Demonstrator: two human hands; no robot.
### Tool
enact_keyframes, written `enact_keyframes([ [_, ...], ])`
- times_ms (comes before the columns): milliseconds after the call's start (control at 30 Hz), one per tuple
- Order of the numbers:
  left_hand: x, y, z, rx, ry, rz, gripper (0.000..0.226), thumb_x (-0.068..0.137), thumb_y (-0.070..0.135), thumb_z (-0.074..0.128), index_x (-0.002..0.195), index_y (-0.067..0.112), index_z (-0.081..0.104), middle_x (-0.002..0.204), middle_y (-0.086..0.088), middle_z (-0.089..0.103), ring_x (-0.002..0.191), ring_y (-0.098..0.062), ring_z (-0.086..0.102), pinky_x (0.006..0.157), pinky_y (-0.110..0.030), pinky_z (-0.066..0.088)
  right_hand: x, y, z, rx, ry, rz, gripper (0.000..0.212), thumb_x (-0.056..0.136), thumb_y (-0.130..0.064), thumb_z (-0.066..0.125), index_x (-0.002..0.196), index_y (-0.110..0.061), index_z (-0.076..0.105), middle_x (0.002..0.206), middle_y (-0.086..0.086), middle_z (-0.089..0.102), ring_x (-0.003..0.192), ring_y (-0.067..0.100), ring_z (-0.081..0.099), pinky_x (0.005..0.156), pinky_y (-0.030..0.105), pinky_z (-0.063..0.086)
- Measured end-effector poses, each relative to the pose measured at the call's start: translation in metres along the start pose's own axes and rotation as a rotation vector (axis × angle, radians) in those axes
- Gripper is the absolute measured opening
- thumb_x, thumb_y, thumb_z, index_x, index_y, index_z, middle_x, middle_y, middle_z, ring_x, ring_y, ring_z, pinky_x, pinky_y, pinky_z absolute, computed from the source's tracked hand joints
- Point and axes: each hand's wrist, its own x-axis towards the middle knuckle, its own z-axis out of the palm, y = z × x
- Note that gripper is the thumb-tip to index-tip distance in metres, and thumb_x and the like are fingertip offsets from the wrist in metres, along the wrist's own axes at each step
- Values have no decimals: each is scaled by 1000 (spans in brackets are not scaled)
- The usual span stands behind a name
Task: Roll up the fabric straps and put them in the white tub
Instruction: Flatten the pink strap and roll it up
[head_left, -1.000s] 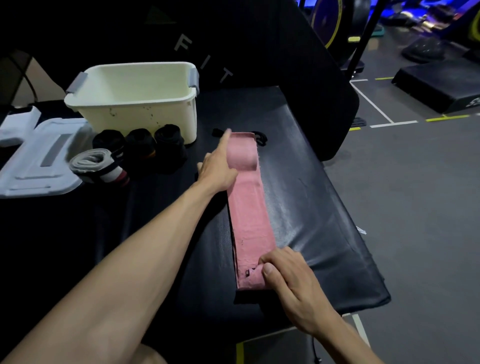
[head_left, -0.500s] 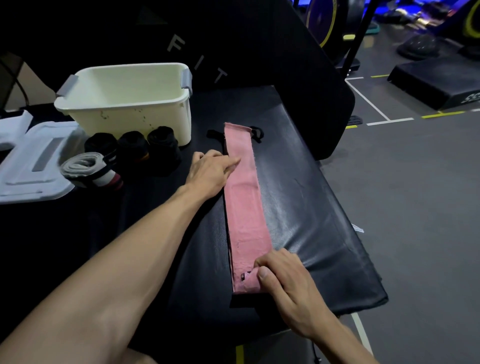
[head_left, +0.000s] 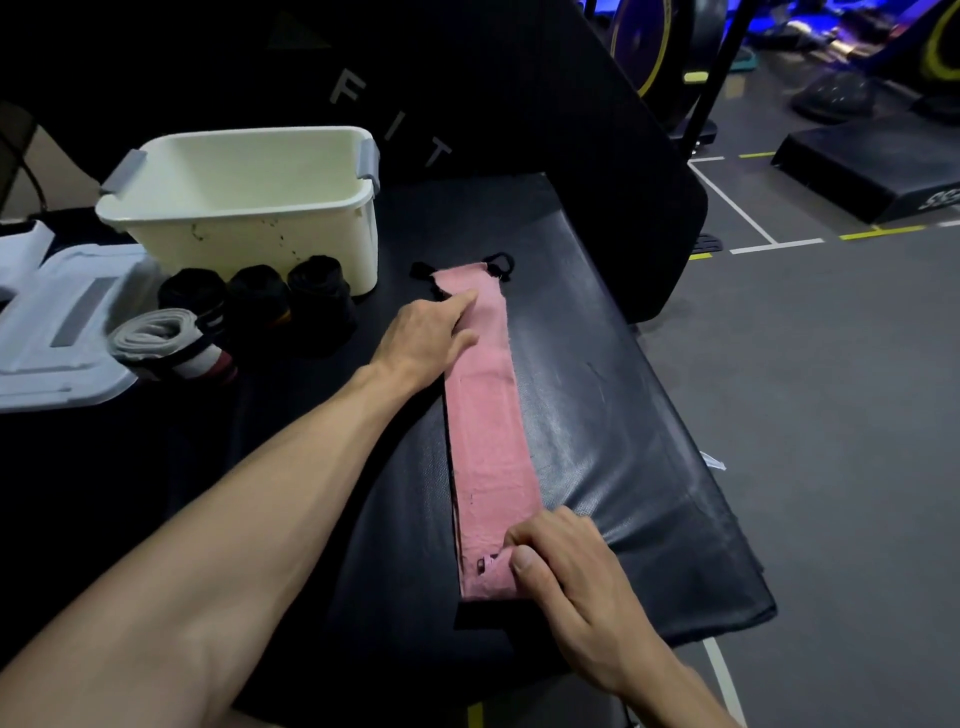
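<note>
White tub (head_left: 249, 208) holds nothing visible. Pink strap (head_left: 485, 415) flat on bench; left hand (head_left: 426, 338) fingers straight, pressing; right hand (head_left: 566, 566) pinches near end.

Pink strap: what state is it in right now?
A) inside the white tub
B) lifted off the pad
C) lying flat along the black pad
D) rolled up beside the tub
C: the pink strap lies stretched flat on the black pad, left hand on its far part and right hand at its near end.

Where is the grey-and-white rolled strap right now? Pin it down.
In the head view the grey-and-white rolled strap lies at left on the black pad, before the white tub, beside three black rolls.
</note>
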Motion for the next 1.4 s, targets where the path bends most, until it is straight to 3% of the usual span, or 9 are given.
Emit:
enact_keyframes([
  [167, 16, 1, -1, 73, 8, 48, 19, 98, 32, 62, 112, 19, 65, 92, -13, 72, 89, -38, 67, 82, -46, 55, 0, 1, 0, -1, 0, -1, 27, 108, -43, 34, 96, -29, 54, 90, -20, 47, 86, 6, 47, 82, 34, 40],
  [367, 16, 0, 11, -125, 213, 11, 21, 97, 30, 67, 117, 28, 72, 100, -3, 78, 91, -30, 73, 82, -44, 59, 1, 2, 0, 15, 13, -2, 25, 107, -42, 36, 98, -29, 54, 91, -20, 47, 85, 6, 47, 82, 34, 40],
  [600, 11, 3, 22, 101, 167, 73, 16, 102, 30, 58, 101, 23, 72, 88, -3, 67, 81, -29, 59, 60, -34, 45, 0, 2, 0, 0, 9, 1, 25, 107, -43, 36, 96, -30, 54, 89, -19, 48, 84, 6, 46, 81, 35, 40],
  [733, 12, -2, 20, -74, 58, 10, 19, 100, 28, 61, 110, 24, 78, 102, 0, 67, 96, -23, 58, 79, -37, 50, 0, 1, 0, 6, 9, 1, 27, 107, -44, 35, 96, -30, 55, 89, -17, 49, 84, 7, 48, 82, 36, 41],
  [800, 12, -8, 8, -218, -39, -62, 29, 101, 28, 60, 127, 28, 71, 118, 1, 71, 113, -23, 62, 96, -32, 47, 0, 1, 1, -1, 12, 5, 27, 107, -45, 35, 96, -30, 54, 89, -19, 49, 84, 6, 47, 82, 34, 40],
  [900, -5, -12, -12, -467, -206, -136, 63, 101, 35, 61, 158, 33, 33, 142, 1, 61, 136, -8, 51, 114, -25, 34, 0, 3, 2, -7, 18, 6, 27, 107, -46, 34, 96, -31, 53, 89, -21, 47, 84, 4, 46, 81, 31, 39],
  [1000, -24, -12, -22, -681, -312, -159, 89, 93, 33, 75, 160, 31, 17, 131, 12, 63, 119, 20, 51, 106, -5, 32, -1, 4, 3, -10, 19, 6, 28, 107, -48, 33, 96, -31, 53, 89, -20, 47, 84, 5, 47, 81, 35, 41],
  [1133, -37, -7, -24, -475, -274, -246, 109, 70, 48, 89, 158, 35, 26, 109, 13, 71, 117, -10, 61, 110, -34, 42, -1, 3, 4, -10, 24, 6, 34, 107, -51, 29, 96, -30, 54, 89, -18, 50, 85, 9, 49, 81, 39, 42],
  [1400, -61, 39, -10, -685, 73, -681, 70, 72, 17, 93, 131, 13, 56, 88, 10, 70, 91, -15, 69, 79, -27, 52, 0, -3, 4, 0, 52, 18, 36, 106, -51, 29, 91, -30, 54, 86, -17, 51, 82, 8, 47, 80, 39, 42],
])
